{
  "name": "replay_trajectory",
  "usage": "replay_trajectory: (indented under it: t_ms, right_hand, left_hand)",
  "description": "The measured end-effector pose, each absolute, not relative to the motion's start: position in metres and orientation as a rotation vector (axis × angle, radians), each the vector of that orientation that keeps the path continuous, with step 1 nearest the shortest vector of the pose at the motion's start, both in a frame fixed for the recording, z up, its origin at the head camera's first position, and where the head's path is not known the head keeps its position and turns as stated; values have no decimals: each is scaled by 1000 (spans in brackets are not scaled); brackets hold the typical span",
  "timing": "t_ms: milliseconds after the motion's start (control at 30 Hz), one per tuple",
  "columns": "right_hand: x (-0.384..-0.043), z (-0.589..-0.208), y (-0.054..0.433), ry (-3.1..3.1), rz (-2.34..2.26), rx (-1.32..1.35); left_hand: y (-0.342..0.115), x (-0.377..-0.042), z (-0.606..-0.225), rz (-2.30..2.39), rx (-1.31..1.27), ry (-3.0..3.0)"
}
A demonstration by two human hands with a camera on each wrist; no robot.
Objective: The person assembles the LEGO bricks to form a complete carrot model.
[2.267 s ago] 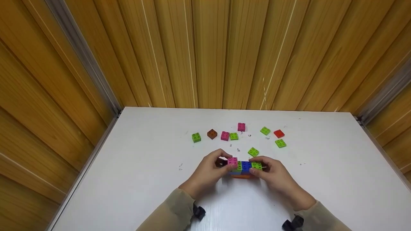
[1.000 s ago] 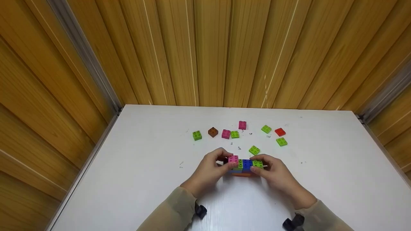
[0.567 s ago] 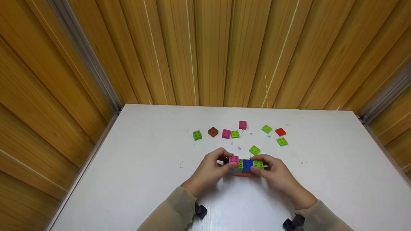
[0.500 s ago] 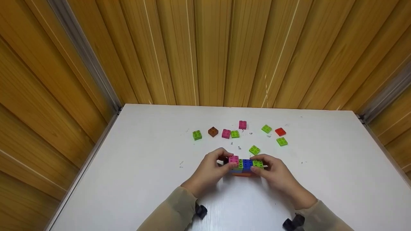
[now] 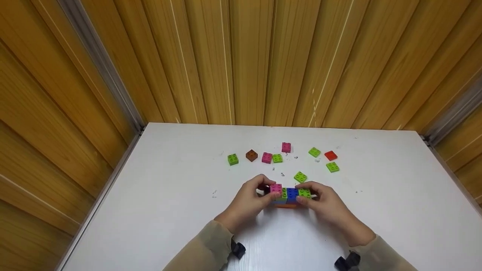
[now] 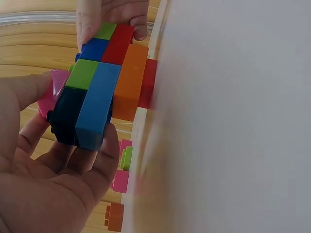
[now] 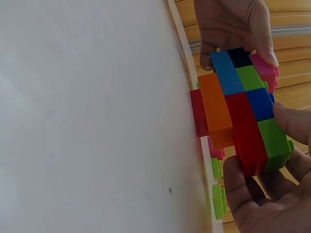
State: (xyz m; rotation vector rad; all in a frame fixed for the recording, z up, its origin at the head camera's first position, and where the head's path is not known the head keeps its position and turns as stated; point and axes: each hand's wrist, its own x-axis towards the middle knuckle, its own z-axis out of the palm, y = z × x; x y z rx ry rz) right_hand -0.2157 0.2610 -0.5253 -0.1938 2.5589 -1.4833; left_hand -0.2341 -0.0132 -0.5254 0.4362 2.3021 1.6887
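Note:
Both hands hold a stacked model of toy building bricks (image 5: 292,194) close to the front middle of the white table. My left hand (image 5: 246,201) grips its left end, thumb against the pink brick (image 6: 53,92) on top and fingers around the black brick (image 6: 68,116) and light-blue brick (image 6: 99,109). At the other end, my right hand (image 5: 323,201) holds the green brick (image 7: 273,143) and long red brick (image 7: 247,133), its thumb by the blue brick (image 7: 261,104). Underneath, an orange brick (image 7: 216,109) sits above a red brick (image 7: 199,112) at the table surface.
Loose bricks lie beyond the hands on the table (image 5: 169,180): pink (image 5: 286,147), brown (image 5: 252,155), red (image 5: 331,155) and several green ones, the nearest green brick (image 5: 300,177) just behind the model. Wood-patterned panels (image 5: 248,64) enclose the table's back and sides.

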Motion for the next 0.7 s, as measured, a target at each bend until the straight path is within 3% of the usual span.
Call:
replay_trajectory:
  t_ms: [700]
  right_hand:
    - [-245,-492,274,2461,-1222,-385]
  left_hand:
    - [-12,-237,-525,1708,449,2303]
